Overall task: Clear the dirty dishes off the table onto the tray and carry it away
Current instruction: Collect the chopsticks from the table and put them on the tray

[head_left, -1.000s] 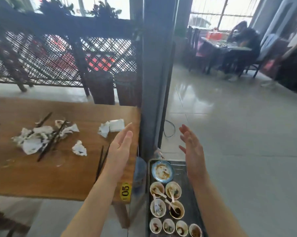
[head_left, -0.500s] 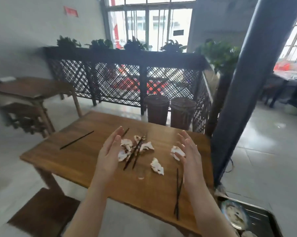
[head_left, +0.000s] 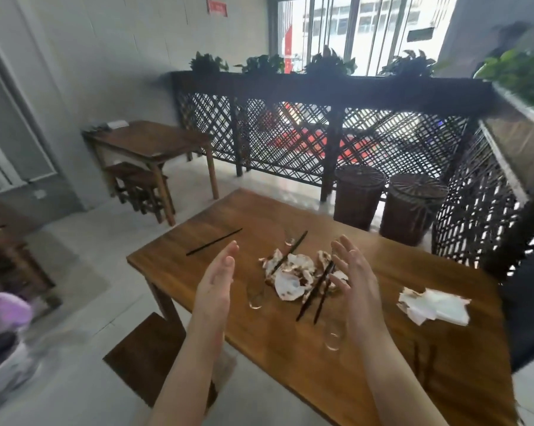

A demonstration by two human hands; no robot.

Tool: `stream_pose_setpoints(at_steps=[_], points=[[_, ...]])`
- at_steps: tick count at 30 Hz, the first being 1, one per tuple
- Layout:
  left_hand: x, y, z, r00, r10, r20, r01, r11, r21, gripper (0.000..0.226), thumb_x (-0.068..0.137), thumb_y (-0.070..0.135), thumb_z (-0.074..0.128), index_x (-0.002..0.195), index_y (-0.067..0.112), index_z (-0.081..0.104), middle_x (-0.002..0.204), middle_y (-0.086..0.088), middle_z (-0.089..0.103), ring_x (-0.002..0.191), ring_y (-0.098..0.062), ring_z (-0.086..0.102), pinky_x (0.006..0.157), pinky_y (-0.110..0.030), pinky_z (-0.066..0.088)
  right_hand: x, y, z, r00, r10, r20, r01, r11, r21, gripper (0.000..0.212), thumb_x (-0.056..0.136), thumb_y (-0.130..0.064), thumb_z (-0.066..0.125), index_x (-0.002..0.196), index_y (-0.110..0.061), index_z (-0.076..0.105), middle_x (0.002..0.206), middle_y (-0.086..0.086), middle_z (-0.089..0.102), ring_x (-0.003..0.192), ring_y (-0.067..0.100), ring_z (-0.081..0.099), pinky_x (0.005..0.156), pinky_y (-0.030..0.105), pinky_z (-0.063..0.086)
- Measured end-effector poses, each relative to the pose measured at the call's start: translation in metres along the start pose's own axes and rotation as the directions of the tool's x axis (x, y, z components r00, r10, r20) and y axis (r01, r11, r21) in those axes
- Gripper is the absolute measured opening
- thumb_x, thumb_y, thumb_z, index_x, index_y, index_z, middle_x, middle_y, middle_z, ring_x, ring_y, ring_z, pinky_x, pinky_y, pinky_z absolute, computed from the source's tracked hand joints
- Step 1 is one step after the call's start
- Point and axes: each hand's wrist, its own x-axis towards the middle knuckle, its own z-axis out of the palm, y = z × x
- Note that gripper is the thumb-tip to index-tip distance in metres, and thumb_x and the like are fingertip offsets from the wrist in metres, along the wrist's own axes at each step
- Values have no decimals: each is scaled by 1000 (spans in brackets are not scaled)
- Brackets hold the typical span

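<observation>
Bright windows (head_left: 351, 29) light a lattice railing (head_left: 290, 133), grey wall (head_left: 112, 56), pale floor (head_left: 265, 186) and side table (head_left: 148, 139).

A restaurant dining room: a wooden table (head_left: 382, 348) bears used chopsticks (head_left: 214, 242), soiled napkins (head_left: 293, 273) and small glasses (head_left: 255, 295). At ten o'clock stands a second table (head_left: 148, 139) with stools (head_left: 142, 186), and at twelve o'clock a lattice partition (head_left: 290, 133) topped with potted plants (head_left: 330, 61).

We record one wooden table (head_left: 179, 269), bearing: a central heap of soiled napkins (head_left: 293, 279) with dark chopsticks (head_left: 316, 293) lying across it; far-left chopsticks (head_left: 213, 242); three small clear glasses (head_left: 255, 295); white napkins (head_left: 434, 305) to the right.
</observation>
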Motion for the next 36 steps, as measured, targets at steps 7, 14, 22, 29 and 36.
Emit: stream_pose_setpoints(at_steps=[7, 14, 22, 29, 36], points=[[78, -4, 26, 999, -37, -31, 37, 999, -13, 47, 85, 60, 36, 127, 48, 53, 140, 20, 48, 132, -10, 42, 103, -29, 36, 84, 25, 13, 997, 37, 68, -39, 999, 29, 59, 81, -73, 42, 130, -43, 53, 133, -18, 58, 123, 5, 53, 100, 38, 48], [134, -29, 35, 997, -66, -43, 66, 998, 3, 38, 95, 54, 35, 128, 47, 52, 139, 21, 48, 131, -6, 42, 99, -24, 35, 131, 54, 23, 993, 74, 91, -73, 997, -9, 53, 91, -64, 37, 135, -38, 51, 133, -17, 57, 124, 5, 52, 100, 35, 47], [222, -79, 23, 990, -143, 4, 143, 987, 67, 36, 99, 48, 37, 130, 41, 53, 128, 23, 51, 126, -5, 44, 98, -24, 36, 183, 99, 55, 990, 136, 43, -135, 990, -30, 59, 81, -71, 43, 130, -39, 52, 136, -13, 54, 124, 7, 52, 96, 31, 48], [337, -125, -4, 967, -242, 82, 233, 966, 110, 35, 100, 41, 41, 132, 32, 54, 128, 15, 53, 123, -8, 45, 98, -27, 38, 230, 149, 119, 959, 224, -174, -223, 974, 26, 40, 95, -47, 44, 127, -29, 59, 126, -12, 63, 118, 9, 58, 95, 33, 50], [427, -180, -41, 944, -313, 109, 292, 941, 173, 33, 100, 31, 47, 131, 25, 56, 129, 5, 56, 119, -12, 50, 93, -26, 41, 262, 193, 174, 872, 352, -340, -323, 936, 142, 31, 102, -35, 41, 121, -25, 62, 121, -7, 66, 113, 13, 62, 91, 34, 51]])
